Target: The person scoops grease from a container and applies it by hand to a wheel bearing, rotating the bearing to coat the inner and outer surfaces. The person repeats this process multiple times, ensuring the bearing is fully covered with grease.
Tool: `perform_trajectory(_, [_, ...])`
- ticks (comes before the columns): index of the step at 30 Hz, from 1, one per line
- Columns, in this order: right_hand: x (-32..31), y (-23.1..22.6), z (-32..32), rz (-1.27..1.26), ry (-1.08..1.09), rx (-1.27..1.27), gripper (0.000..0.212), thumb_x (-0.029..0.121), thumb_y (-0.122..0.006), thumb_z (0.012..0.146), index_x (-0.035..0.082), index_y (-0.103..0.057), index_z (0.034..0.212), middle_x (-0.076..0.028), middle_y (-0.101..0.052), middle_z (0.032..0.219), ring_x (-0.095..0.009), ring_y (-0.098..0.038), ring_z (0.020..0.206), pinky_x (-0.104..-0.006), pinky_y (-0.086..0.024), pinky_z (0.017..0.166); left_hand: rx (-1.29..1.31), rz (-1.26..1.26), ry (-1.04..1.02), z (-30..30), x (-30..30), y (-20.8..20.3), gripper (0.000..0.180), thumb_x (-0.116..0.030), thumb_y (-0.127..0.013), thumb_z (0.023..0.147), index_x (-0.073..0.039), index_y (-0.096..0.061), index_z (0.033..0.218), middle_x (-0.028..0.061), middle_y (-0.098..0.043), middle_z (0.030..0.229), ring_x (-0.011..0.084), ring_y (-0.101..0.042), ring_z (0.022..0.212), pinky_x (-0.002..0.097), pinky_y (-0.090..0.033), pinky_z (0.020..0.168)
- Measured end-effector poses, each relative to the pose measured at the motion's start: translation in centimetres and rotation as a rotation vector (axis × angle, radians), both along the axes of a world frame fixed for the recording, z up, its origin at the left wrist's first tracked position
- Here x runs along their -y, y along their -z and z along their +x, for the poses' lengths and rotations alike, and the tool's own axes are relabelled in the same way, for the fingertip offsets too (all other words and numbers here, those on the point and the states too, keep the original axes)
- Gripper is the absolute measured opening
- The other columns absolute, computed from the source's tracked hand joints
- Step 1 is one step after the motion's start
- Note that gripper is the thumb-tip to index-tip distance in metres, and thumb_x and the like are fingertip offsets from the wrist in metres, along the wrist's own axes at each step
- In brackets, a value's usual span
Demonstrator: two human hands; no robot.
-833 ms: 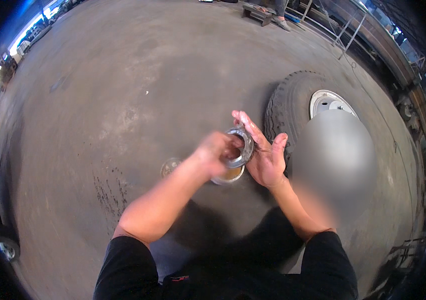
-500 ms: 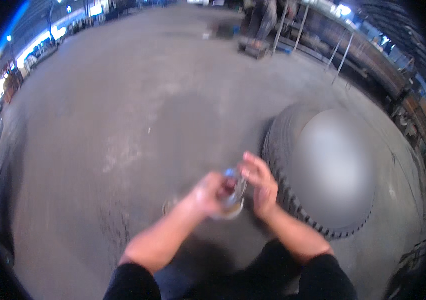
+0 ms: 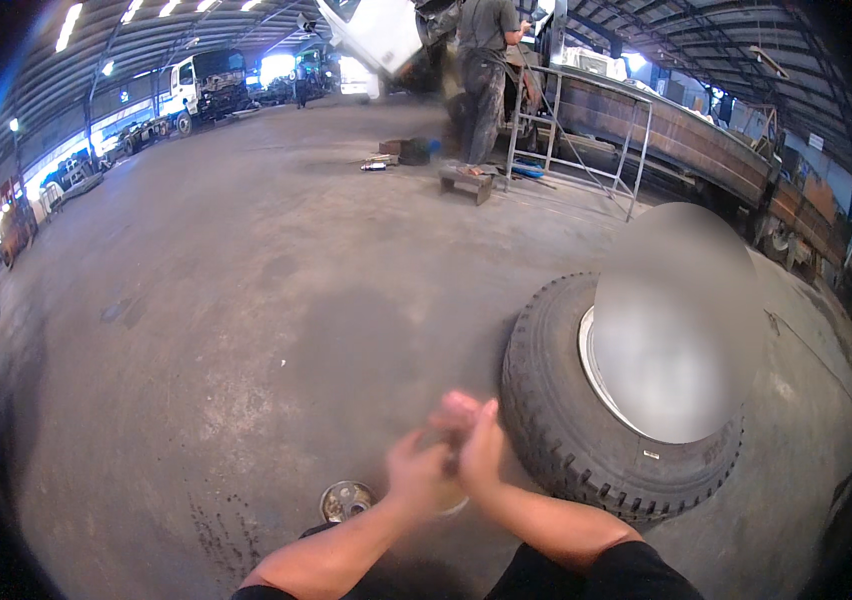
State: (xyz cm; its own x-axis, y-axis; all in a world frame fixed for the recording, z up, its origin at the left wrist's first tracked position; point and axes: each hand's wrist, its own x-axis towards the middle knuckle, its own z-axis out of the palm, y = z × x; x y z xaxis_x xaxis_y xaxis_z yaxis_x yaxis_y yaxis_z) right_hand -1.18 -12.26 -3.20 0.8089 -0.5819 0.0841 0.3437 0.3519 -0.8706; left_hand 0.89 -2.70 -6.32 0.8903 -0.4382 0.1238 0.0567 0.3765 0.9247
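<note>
My left hand [image 3: 420, 468] and my right hand [image 3: 479, 445] meet low in front of me, both smeared by motion. The fingers of my left hand curl around something dark and mostly hidden. My right hand presses against it from the other side, its fingers bent over the top. Just left of my left wrist, a round, dirty metal part [image 3: 346, 499] lies on the floor. Close by on the right stands a large truck tyre [image 3: 556, 400] lying on its side, with a pale metal rim [image 3: 598, 372]; a blurred patch hides its centre.
Ahead, a person [image 3: 484, 75] in dark work clothes stands by a low metal step [image 3: 466, 186]. A metal frame stand [image 3: 586, 130] is beside a long rusty truck bed [image 3: 686, 135]. Small items [image 3: 376, 162] lie on the concrete floor [image 3: 196, 270]. A white-cab truck [image 3: 186, 90] is far left.
My view has tilted up, showing more of the workshop. My hands have come together, and the shiny metal thing seen between them earlier is now mostly covered.
</note>
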Motion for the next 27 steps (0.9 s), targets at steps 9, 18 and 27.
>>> perform_trajectory(9, [0.4,-1.4,-0.1,0.463,0.043,-0.229,0.067,0.060,-0.024,0.096,0.002,-0.054,0.116,-0.019,-0.061,0.109,-0.030,-0.060,0.092,-0.0435,-0.047,0.086,0.001,0.207,0.018,-1.4,1.0,-4.5,0.028,-0.008,-0.063,0.083,-0.002,-0.056,0.109,0.0016,-0.061,0.095,0.0105,-0.055,0.087,0.0275,-0.046,0.079])
perform_trajectory(18, [0.8,-1.3,-0.2,0.047,0.042,0.032,0.071,0.060,-0.020,0.097,0.001,-0.053,0.120,-0.019,-0.065,0.110,-0.029,-0.063,0.100,-0.0381,-0.047,0.084,0.113,0.420,-0.183,0.6,0.8,-0.2,0.032,-0.013,-0.058,0.081,0.002,-0.060,0.110,0.0227,-0.066,0.081,0.0266,-0.065,0.065,0.0390,-0.051,0.060])
perform_trajectory(27, [2.2,-3.7,-3.3,0.035,-0.177,0.266,0.077,0.061,-0.016,0.096,0.002,-0.043,0.138,-0.016,-0.048,0.138,-0.028,-0.043,0.129,-0.0412,-0.029,0.109,-0.970,-0.660,0.735,2.2,-1.9,-4.6,0.023,-0.012,-0.048,0.091,-0.008,-0.055,0.113,0.0052,-0.047,0.058,0.0124,-0.038,0.045,0.0249,-0.030,0.037])
